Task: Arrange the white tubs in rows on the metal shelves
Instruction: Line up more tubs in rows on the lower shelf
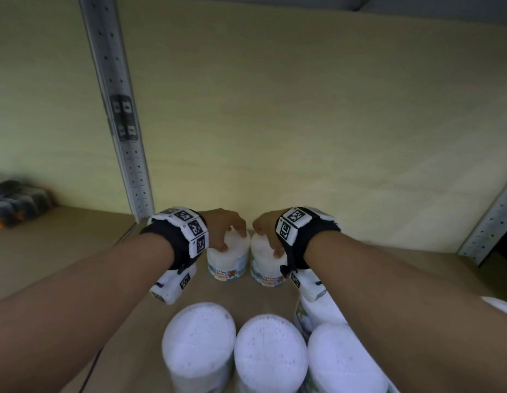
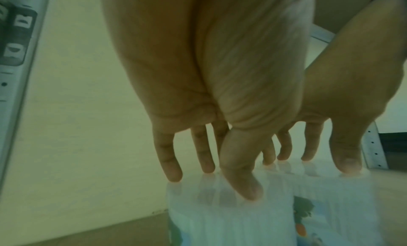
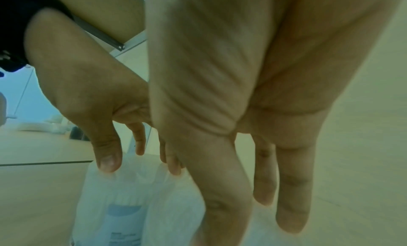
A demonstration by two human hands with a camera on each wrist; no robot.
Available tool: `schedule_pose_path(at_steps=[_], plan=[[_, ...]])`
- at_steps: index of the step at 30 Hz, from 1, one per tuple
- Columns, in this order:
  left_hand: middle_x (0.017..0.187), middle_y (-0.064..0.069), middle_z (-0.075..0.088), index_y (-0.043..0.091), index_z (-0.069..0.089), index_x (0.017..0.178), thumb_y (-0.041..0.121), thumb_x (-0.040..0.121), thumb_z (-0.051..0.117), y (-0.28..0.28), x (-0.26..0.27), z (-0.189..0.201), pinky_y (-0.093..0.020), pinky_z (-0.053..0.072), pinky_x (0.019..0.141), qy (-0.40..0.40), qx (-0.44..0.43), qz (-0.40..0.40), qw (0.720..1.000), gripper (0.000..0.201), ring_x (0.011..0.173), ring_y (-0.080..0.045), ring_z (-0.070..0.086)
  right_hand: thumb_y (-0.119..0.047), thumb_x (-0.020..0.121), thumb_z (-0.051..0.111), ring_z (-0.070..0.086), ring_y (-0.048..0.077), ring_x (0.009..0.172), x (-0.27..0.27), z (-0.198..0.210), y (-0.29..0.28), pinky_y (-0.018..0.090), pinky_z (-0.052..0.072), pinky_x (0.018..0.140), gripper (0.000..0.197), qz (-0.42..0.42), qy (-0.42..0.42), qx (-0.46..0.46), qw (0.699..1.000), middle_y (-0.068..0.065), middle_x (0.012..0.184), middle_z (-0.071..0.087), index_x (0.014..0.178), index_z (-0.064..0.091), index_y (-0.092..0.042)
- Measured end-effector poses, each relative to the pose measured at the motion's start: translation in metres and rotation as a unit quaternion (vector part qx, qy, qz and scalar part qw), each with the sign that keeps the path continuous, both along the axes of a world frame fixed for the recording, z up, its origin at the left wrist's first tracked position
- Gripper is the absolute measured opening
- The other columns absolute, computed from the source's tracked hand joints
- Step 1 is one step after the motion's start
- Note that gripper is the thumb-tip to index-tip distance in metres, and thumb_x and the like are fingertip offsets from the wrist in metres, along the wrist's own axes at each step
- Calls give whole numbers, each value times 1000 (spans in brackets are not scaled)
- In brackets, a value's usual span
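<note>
Here each hand's grip claws a white, upright cotton-bud tub from above: left hand [image 1: 228, 226] on the left tub [image 1: 228, 258], right hand [image 1: 265, 226] on its touching neighbour [image 1: 266, 263].

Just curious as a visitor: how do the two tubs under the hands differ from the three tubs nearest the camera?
The two far tubs have hands on their tops: left hand, right hand. The three near tubs stand untouched. The far pair shows its "Cotton Buds" labels; the near tubs show mostly lids. All are white, upright and side by side.
</note>
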State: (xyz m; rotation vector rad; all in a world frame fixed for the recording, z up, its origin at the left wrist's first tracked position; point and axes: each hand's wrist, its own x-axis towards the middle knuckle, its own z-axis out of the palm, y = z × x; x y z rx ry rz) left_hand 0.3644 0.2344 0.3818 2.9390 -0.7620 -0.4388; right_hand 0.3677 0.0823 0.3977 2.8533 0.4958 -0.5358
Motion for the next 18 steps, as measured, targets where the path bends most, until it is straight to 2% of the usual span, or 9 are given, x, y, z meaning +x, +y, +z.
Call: schedule_pose_path(at_steps=[3,6,8,11,13,14,15,16,18], plan=[[143,-5,41,17,48,136,9,84,67,2,-14,-1,-26,37,97,3,2,-5,1000,56,131,-19,43,-9,89,62,52,28,128,-19,-3,0,36,44,103,51,15,-21,42,999,13,139,52,137,49,-9],[142,-6,42,15,50,134,8,82,69,5,-28,0,-25,38,97,10,-4,-5,1000,56,130,-21,43,-6,91,58,48,32,130,-25,2,0,29,44,96,47,33,50,32,998,19,139,50,137,47,0],[140,-6,44,13,52,133,7,80,71,6,-37,0,-22,37,93,14,-11,-5,1000,56,129,-21,45,-3,95,50,43,32,134,-22,-4,-1,24,38,94,44,61,105,-16,993,22,143,44,137,42,8],[140,-8,44,9,52,132,5,79,72,4,-52,2,-23,39,93,19,-11,-13,1000,57,128,-23,45,-6,98,42,47,33,131,-22,-21,2,30,38,103,39,93,51,-100,989,24,140,47,134,45,10],[140,-8,45,8,51,132,3,79,71,4,-61,4,-25,40,95,20,-11,-16,1000,57,127,-23,45,-10,95,48,52,33,125,-30,-29,5,30,43,96,39,95,45,-124,987,21,135,53,131,50,5],[140,-8,45,8,51,131,3,78,72,4,-65,5,-25,40,94,19,-8,-17,1000,57,127,-23,46,-16,91,55,56,32,119,-26,-37,5,30,46,90,42,85,42,-118,988,17,132,55,130,51,-3],[139,-7,46,9,52,131,4,78,72,4,-68,5,-24,40,91,17,-5,-19,1000,57,126,-23,47,-28,80,66,60,30,110,-21,-42,3,29,49,83,51,90,24,-116,989,10,126,59,127,52,-15],[139,-7,46,10,52,130,5,77,73,4,-69,4,-22,39,88,16,-1,-21,1000,57,124,-22,48,-42,62,74,63,26,99,3,-59,-2,32,53,79,64,89,9,-104,991,1,117,63,120,51,-28],[137,-6,48,11,53,128,6,76,75,6,-75,4,-21,38,85,12,5,-23,1000,57,122,-22,49,-61,26,72,64,21,81,62,-115,-15,39,57,66,85,51,40,-83,994,-11,98,62,104,42,-46]])
